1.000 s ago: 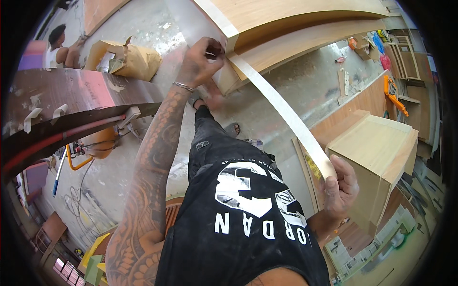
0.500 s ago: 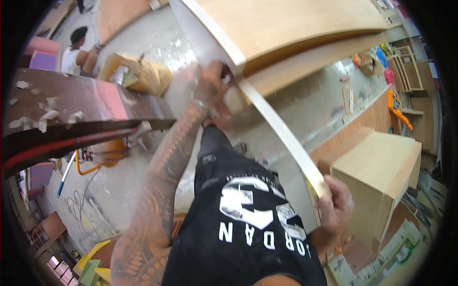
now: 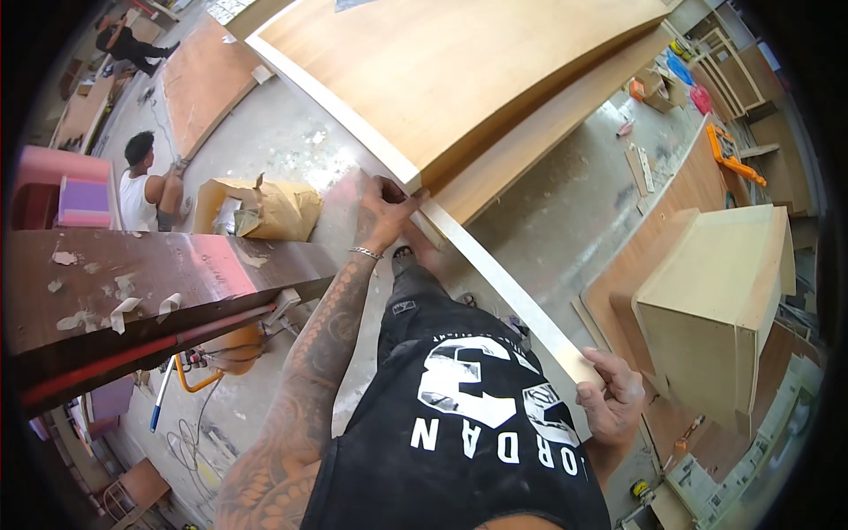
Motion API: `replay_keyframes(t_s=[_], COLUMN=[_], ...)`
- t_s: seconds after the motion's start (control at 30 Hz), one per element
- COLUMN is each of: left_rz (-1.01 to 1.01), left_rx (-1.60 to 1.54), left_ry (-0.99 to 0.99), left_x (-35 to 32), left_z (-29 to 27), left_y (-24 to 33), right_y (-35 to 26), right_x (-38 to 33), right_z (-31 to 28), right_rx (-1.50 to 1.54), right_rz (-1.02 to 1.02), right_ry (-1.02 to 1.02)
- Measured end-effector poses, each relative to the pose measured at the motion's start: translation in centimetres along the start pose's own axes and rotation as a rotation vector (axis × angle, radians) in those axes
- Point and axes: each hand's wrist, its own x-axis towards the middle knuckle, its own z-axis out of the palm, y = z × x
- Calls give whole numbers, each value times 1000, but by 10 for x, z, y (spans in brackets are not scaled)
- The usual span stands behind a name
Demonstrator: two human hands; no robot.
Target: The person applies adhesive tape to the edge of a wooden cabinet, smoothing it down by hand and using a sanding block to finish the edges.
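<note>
A long, flat white edging strip [image 3: 505,279] runs taut and slanting from the corner of a large wooden cabinet [image 3: 459,84] down to the right. At that corner my left hand [image 3: 382,212] has its fingers closed on the strip's far end, against the cabinet's edge. My right hand [image 3: 614,399] pinches the near end between thumb and fingers, beside my black shirt. White edging [image 3: 331,110] lines the cabinet's left edge, and a recess opens along its side facing me.
To the left lies a dark brown board [image 3: 159,265] with scraps on it. Behind it stands a paper sack [image 3: 274,208]. A person in white [image 3: 141,190] sits farther off. On the right are a pale wooden box [image 3: 707,309] and an orange tool [image 3: 729,155].
The view has shifted, so the cabinet corner and my left hand appear lower. My left hand, blurred before, is now sharp at the corner. Both hands still hold the strip.
</note>
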Motion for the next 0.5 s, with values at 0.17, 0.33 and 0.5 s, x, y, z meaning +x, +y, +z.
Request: replay_keyframes(t_s=[0.17, 0.33, 0.5], left_rz=[-26, -59, -158], left_rx=[-20, 95, -91], left_ry=[92, -31, -84], left_x=[-7, 7, 6], left_z=[7, -5, 2], left_y=[1, -2, -7], right_y=[-11, -25, -36], right_x=[1, 5, 9], right_z=[8, 23, 33], right_rx=[-28, -129, -79], right_rz=[-98, -427, -548], right_ry=[22, -6, 18])
